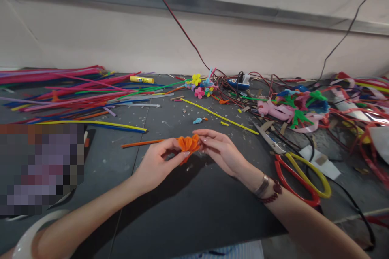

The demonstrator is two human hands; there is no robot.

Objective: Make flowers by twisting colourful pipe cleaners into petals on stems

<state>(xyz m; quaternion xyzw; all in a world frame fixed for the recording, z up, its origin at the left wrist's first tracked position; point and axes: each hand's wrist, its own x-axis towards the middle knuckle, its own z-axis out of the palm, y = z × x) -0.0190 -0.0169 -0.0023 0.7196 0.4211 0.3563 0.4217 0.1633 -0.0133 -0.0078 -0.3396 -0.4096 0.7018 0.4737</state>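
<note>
Between my two hands is an orange pipe-cleaner flower (pixel 189 144) with looped, fuzzy petals. My left hand (pixel 158 162) pinches it from the left, thumb and fingers closed on its lower petals. At its right edge, the bent fingertips of my right hand (pixel 223 149) close on the flower. A straight orange pipe cleaner (pixel 139 143) sticks out leftward behind my left hand; whether it joins the flower is hidden. Just beyond my hands lie a small light-blue twisted piece (pixel 197 121) and a long yellow pipe cleaner (pixel 219 115).
Loose pipe cleaners (pixel 75 89) and a yellow glue stick (pixel 142 79) lie at the back left. Small finished flowers (pixel 199 87) stand near the wall. Large red-and-yellow-handled scissors (pixel 299 170) rest right of my right hand, beside tangled cables and ribbons (pixel 349 109). A blurred-out object (pixel 45 170) is at left.
</note>
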